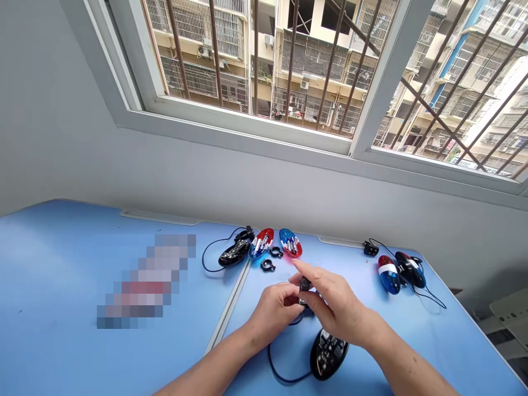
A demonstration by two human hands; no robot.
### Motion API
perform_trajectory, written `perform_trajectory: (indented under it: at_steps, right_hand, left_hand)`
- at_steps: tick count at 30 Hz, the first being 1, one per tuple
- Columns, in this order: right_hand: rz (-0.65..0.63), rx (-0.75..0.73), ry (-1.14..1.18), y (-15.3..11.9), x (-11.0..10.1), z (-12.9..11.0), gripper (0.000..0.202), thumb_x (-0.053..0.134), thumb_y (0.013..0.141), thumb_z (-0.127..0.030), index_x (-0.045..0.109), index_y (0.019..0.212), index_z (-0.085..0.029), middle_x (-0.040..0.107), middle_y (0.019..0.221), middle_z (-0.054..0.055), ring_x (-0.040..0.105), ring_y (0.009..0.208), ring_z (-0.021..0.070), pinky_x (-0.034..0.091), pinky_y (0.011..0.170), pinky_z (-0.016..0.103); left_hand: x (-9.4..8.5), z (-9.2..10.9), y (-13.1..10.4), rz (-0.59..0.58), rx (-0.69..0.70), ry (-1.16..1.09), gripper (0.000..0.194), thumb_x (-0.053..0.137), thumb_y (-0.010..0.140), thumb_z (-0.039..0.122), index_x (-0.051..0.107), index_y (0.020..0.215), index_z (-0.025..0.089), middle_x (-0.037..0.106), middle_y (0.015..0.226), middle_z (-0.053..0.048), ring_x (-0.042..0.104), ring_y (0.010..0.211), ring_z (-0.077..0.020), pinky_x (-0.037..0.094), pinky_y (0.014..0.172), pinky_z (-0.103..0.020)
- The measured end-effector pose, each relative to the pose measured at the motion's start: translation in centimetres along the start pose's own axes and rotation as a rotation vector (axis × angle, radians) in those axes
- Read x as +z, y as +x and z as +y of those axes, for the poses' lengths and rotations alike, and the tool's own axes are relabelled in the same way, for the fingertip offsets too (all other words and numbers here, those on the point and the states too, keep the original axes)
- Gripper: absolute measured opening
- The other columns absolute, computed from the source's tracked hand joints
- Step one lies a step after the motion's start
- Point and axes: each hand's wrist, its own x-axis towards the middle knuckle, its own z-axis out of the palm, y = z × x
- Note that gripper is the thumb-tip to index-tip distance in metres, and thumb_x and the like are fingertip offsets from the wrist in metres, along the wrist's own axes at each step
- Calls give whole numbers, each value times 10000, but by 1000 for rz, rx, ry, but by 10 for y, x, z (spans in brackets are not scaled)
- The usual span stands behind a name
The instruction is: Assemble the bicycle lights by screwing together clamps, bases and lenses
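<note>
Above the blue table [124, 242], a small black switch piece [304, 286] is pinched between the left hand [275, 308] and right hand [334, 305], both closed on it, and its thin cable [274, 368] could be strained by a hard pull against the black oval base [328, 355].

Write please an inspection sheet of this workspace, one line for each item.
Surface: blue table, two tops joined at a seam.
Job's things: small black part held between both hands; black oval base lies below them.
Clutter: red-blue shells, two black rings, black base, assembled lamp, black unit, small switch.
Hands: left hand and right hand, both pinching the part.
Cables: black cable loops from the near base; others on the far units.
Surroundings: grey wall, barred window, buildings outside.
</note>
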Motion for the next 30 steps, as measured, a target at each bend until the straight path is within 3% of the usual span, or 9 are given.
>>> perform_trajectory:
  at_steps: [4,8,16,24,30]
  right_hand:
    - [-27,25,17,1,-4,2,475,394,927,-115,358,1381,-252,675,998,69,634,848,152,538,749,285]
    - [-2,48,1,3,-4,4,262,441,917,-133,540,1139,-233,676,852,39,632,735,138,525,688,245]
    - [49,87,-114,2,1,1,62,511,912,-224,558,952,-215,648,754,28,583,637,128,476,599,223]
    - [201,165,-227,-2,8,3,113,530,905,-311,546,876,-202,620,689,20,545,590,126,470,565,222]
    - [273,184,-294,-1,11,0,167,510,908,-331,539,805,-203,591,618,2,518,543,118,453,527,211]
  left_hand:
    - [0,-1,0,-20,-19,15,87,480,610,194,538,548,181,509,604,19,460,590,-143,343,548,-234]
    - [0,0,0,-2,-27,22,48,476,589,184,499,547,189,477,582,32,426,581,-135,330,547,-229]
    - [-1,5,0,-2,-17,35,118,489,617,233,431,520,198,432,581,38,412,600,-138,324,557,-227]
    - [1,-3,1,10,-45,50,34,466,574,199,475,541,197,454,584,37,439,593,-145,337,559,-239]
    - [1,-2,0,10,-54,29,93,470,587,190,563,596,187,496,606,27,477,617,-156,363,567,-238]
